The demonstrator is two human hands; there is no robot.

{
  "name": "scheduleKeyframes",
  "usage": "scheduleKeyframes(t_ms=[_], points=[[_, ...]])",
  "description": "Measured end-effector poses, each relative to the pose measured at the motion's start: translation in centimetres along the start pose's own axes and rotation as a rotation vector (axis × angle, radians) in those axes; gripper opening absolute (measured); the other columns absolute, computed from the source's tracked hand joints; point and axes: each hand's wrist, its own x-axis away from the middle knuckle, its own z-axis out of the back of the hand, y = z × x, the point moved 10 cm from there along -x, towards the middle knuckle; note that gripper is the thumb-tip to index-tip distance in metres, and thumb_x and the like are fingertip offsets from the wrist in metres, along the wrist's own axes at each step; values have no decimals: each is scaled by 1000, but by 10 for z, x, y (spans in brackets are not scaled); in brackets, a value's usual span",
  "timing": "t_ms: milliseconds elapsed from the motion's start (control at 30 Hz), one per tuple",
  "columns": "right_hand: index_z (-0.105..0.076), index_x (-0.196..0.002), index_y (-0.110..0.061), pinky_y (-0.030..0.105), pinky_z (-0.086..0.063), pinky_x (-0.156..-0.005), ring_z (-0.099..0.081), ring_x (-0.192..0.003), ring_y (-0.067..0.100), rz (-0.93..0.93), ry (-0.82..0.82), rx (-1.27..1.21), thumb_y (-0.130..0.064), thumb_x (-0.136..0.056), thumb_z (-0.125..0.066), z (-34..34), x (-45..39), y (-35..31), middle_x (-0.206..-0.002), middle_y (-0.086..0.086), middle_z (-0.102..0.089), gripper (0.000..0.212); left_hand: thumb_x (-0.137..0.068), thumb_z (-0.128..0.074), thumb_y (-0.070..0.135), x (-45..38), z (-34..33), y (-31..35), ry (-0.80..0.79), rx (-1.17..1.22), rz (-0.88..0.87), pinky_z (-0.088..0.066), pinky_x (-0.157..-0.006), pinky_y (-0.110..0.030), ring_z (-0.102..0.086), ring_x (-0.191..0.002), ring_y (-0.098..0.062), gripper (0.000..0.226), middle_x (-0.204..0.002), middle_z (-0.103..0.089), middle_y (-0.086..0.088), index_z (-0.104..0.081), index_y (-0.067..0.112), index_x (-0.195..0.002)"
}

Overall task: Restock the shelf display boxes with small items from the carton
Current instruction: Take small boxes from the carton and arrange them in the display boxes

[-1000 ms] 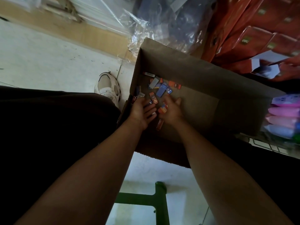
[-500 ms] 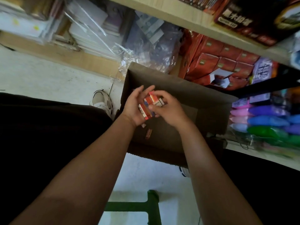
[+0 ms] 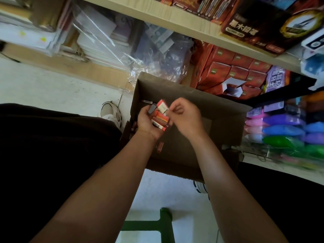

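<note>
Carton below both hands: left hand clutches a stack of small packets, long axes crosswise; right hand pinches the top packet.

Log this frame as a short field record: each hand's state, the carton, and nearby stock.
left hand: holds a bunch of small orange packets above the carton
right hand: pinches one packet at the top of the bunch
carton: open, brown; a few loose packets on its bottom
nearby stock: red boxes on the lower shelf, behind the carton
</note>
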Motion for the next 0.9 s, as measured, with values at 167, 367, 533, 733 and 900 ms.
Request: scheduleKeyframes(t_ms=[167, 367, 533, 733, 900], points=[[-64, -101, -27, 20, -47, -67, -55, -80, 1, 88, -155, 223, -20, -88, -69, -20, 10, -1, -91, -10, -60, 15, -96, -50, 32, 5, -6, 4, -18, -11, -8, -53, -89, -42, -69, -97, -29, 37, -103, -71, -16, -64, 5, -118], [-55, -109, -27, 23, -45, -64, -58, -78, 7, 77, -226, 210, -29, -78, -79, -23, 8, 6, -98, -7, -60, 39, -97, -48, 23, 11, -18, 2, -58, -79, 48, -55, -84, -41, -67, -83, -28, 27, -88, -66, -16, -61, 3, -111], [-54, -102, -23, 33, -55, -65, -62, -77, 12, 102, -75, 260, -25, -81, -75, -13, 4, 5, -91, -5, -62, 29, -93, -51, 32, 17, -29, -1, -174, -165, 77, -49, -87, -37, -63, -84, -24, 34, -90, -62, -12, -56, 5, -114], [-67, -92, -15, 32, -55, -68, -62, -74, 13, 64, 50, 158, -22, -86, -72, -18, 1, 13, -87, -1, -62, 11, -96, -52, 21, 14, -30, 3, -188, -369, -22, -51, -69, -26, -62, -69, -15, 18, -81, -59, -5, -59, 11, -83], [-63, -87, -19, 18, -37, -62, -51, -74, 5, -25, 121, 232, -23, -95, -58, -3, -28, 42, -91, -2, -53, 11, -96, -56, 16, -2, 13, 3, 22, -244, 5, -53, -54, -23, -66, -61, -15, 14, -84, -69, -10, -63, 7, -103]])
